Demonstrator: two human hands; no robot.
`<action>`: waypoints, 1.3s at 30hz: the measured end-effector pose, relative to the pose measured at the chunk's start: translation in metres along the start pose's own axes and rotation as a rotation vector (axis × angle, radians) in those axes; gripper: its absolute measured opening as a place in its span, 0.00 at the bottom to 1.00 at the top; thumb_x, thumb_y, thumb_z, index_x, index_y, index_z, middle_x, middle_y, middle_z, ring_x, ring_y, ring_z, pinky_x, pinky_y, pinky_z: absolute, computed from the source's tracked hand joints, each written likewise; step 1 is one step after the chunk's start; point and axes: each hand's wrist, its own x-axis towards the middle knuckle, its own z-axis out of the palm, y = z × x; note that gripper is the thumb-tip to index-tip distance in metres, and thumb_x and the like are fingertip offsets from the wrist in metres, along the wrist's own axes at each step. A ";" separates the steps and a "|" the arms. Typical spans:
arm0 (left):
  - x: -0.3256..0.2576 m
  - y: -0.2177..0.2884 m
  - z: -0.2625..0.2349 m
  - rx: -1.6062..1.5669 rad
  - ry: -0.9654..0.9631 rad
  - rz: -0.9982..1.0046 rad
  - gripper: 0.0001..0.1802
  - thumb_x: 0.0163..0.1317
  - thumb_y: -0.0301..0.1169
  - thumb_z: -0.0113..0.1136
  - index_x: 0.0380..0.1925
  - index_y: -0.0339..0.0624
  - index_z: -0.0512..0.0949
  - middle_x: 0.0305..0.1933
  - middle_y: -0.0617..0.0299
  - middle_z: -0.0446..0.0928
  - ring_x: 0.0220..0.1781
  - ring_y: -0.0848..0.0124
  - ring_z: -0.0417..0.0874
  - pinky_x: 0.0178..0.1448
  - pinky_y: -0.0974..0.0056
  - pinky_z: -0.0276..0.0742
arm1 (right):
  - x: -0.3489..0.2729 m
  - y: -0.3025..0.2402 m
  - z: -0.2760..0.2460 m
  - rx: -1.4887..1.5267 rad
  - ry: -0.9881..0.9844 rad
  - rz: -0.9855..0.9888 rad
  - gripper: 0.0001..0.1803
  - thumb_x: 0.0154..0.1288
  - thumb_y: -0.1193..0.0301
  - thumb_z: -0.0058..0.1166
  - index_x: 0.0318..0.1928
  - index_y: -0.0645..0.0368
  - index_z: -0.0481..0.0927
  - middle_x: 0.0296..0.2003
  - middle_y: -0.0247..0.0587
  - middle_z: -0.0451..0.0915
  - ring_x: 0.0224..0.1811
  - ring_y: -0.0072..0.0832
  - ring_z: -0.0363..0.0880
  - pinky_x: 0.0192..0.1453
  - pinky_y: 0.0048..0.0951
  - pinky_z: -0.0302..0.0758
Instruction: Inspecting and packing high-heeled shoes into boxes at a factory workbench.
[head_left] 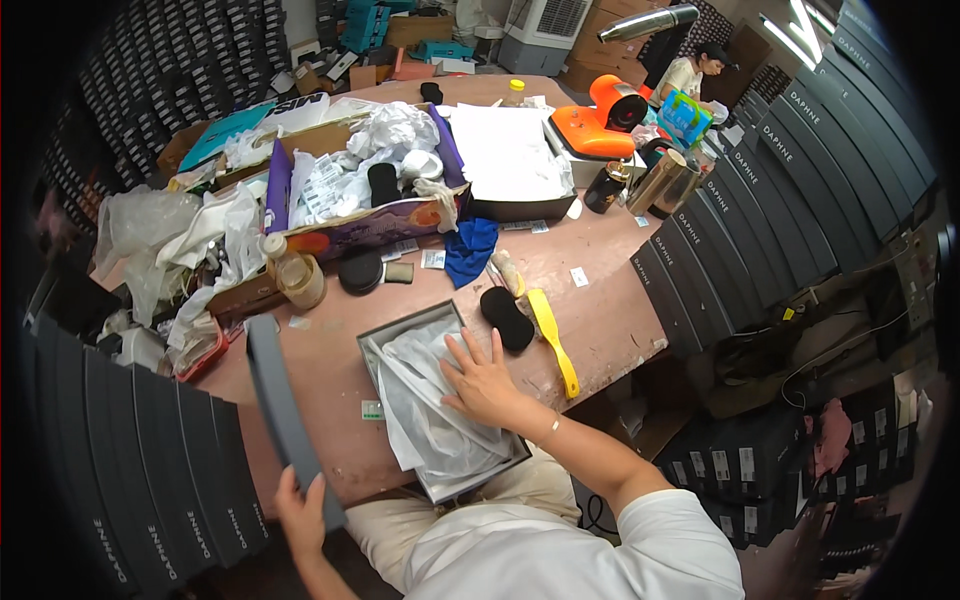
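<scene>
My left hand (302, 512) grips the lower end of a dark grey shoebox lid (285, 410), which stands on edge above the table's left side. In front of me an open grey shoebox (372, 345) rests at the table's near edge, tilted in view. White tissue paper (425, 415) fills it, and whatever lies under the paper is hidden. My right hand (485, 385) lies on the paper with its fingers spread. Just beyond that hand are a black sponge-like pad (507, 320) and a yellow brush-like tool (552, 340).
Stacks of grey shoeboxes rise at left (150, 470) and right (780, 190). A purple carton (350, 235) of crumpled paper stands behind, near a glue bottle (293, 272), a blue cloth (470, 252), a white paper stack (510, 150) and an orange device (600, 125). Another person (685, 75) sits far right.
</scene>
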 end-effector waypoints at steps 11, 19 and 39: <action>-0.003 -0.017 0.110 0.265 -0.213 0.202 0.52 0.53 0.47 0.70 0.69 0.32 0.52 0.73 0.42 0.48 0.74 0.51 0.53 0.73 0.51 0.52 | -0.057 0.051 -0.011 0.952 -0.021 0.438 0.45 0.64 0.52 0.56 0.70 0.68 0.51 0.65 0.66 0.61 0.68 0.47 0.63 0.69 0.37 0.60; 0.008 -0.038 0.120 -0.208 -0.217 -0.165 0.38 0.66 0.35 0.54 0.68 0.24 0.50 0.69 0.45 0.59 0.69 0.60 0.62 0.72 0.60 0.54 | -0.021 0.019 -0.018 0.678 -0.019 0.377 0.34 0.62 0.53 0.57 0.60 0.66 0.69 0.47 0.62 0.75 0.50 0.54 0.75 0.54 0.44 0.71; -0.032 -0.086 0.117 -0.400 -0.231 -0.397 0.46 0.57 0.40 0.62 0.70 0.37 0.50 0.65 0.52 0.61 0.65 0.61 0.64 0.70 0.58 0.56 | -0.082 0.018 0.034 1.041 -0.079 0.359 0.40 0.62 0.57 0.59 0.68 0.64 0.60 0.62 0.56 0.67 0.63 0.46 0.68 0.65 0.36 0.64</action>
